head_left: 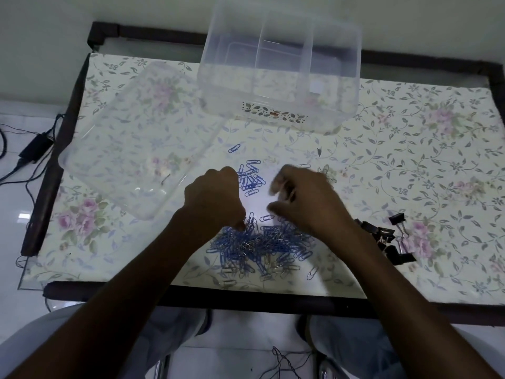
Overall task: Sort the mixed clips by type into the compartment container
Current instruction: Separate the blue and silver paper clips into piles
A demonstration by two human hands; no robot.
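Reaching over a counter (410,165), both hands curl above a clip pile (259,244); left hand (216,198) pinches into it, right hand's (306,198) grip is blurred, unclear.

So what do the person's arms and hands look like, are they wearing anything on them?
Both arms are bare all the way up as far as the picture shows: no sleeves in view, no gloves, and no watch, bracelet or ring that I can see. The left hand and the right hand are ordinary bare hands. The right hand's fingers look blurred, so small details there are hard to tell.
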